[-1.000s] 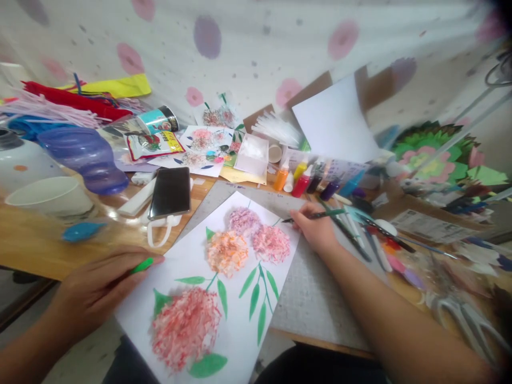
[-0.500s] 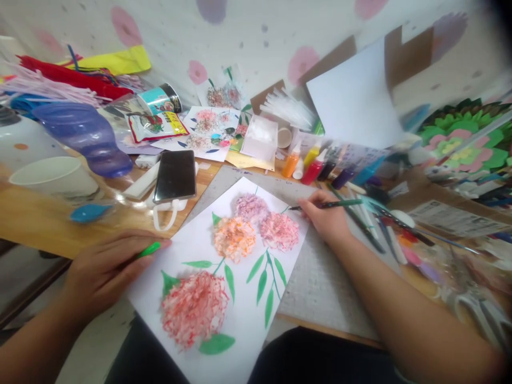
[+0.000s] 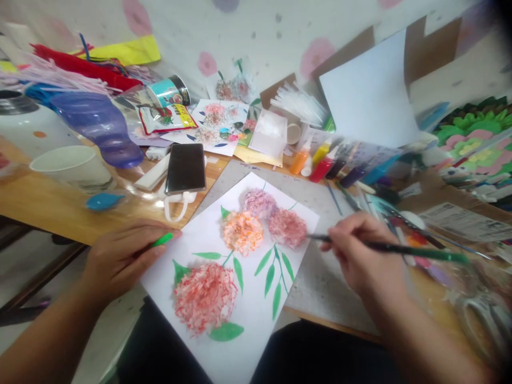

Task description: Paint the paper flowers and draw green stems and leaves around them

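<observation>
Since a second ago the right hand has drawn back toward the body, fingers pinching a green paintbrush whose tip meets the pink flower at the painting's right edge. Left hand pins the sheet's left edge to the table, curled around a small green object

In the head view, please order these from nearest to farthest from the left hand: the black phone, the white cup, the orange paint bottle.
From the left hand:
1. Black phone, just beyond it, on the table.
2. White cup, far left.
3. Orange paint bottle, far right, behind the painting.
</observation>
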A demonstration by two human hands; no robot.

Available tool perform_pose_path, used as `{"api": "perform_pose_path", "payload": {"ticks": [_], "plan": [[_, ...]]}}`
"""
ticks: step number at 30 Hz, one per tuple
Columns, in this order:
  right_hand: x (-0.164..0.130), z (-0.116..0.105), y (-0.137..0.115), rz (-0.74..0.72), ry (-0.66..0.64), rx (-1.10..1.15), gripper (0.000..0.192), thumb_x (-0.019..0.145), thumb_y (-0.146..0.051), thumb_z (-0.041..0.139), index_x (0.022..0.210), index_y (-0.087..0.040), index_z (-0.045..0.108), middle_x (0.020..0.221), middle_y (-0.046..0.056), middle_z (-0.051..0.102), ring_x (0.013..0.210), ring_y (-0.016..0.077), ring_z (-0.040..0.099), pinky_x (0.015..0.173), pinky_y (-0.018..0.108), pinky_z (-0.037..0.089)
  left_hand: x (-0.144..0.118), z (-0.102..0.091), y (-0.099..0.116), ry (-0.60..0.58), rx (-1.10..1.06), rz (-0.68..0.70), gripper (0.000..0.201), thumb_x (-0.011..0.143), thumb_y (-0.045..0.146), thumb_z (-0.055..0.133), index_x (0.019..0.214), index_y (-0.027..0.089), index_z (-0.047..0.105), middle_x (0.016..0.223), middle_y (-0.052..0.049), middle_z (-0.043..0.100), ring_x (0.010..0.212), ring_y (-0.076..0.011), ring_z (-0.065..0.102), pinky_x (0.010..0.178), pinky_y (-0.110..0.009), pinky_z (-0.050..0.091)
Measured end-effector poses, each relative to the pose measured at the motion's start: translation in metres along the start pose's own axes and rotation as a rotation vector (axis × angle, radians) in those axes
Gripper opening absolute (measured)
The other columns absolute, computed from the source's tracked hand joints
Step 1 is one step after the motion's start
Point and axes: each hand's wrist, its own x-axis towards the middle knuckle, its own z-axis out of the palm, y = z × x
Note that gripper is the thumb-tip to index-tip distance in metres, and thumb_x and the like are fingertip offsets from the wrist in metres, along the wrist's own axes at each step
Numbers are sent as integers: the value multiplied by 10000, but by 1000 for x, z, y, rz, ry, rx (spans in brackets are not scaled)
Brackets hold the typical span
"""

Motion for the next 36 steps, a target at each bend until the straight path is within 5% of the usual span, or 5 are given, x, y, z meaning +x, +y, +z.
{"api": "perform_pose_path", "payload": {"ticks": [2, 6, 29, 36], "plan": [[-24, 3, 1, 42, -98, -40, 233, 704, -318, 746, 617, -216, 555, 504, -13, 580, 393, 97, 438, 362, 226, 297, 0, 1, 0, 10, 0, 12, 199, 856, 239, 559, 978, 178, 704, 986, -46, 741, 983, -189, 647, 891, -318, 500], [-43, 13, 12, 34, -65, -145, 268, 751, -315, 678, 557, -228, 514, 450, -42, 480, 420, 106, 418, 414, 243, 335, 0, 2, 0, 9, 23, 19, 202, 850, 238, 560, 981, 185, 704, 977, -50, 743, 986, -194, 643, 881, -329, 503], [-47, 6, 18, 87, -106, -203, 263, 739, -264, 673, 534, -208, 517, 484, -26, 532, 451, 109, 445, 442, 249, 329, 5, 2, -2, 5, 84, 219, 211, 861, 166, 559, 1016, 135, 698, 979, -68, 729, 938, -158, 657, 850, -248, 499], [-46, 5, 17, 92, -124, -190, 267, 741, -245, 684, 532, -199, 524, 471, -41, 500, 457, 99, 442, 452, 242, 317, 7, 1, 6, 1, 95, 178, 193, 864, 157, 565, 1013, 145, 685, 978, -67, 713, 933, -149, 647, 837, -244, 494]]}}
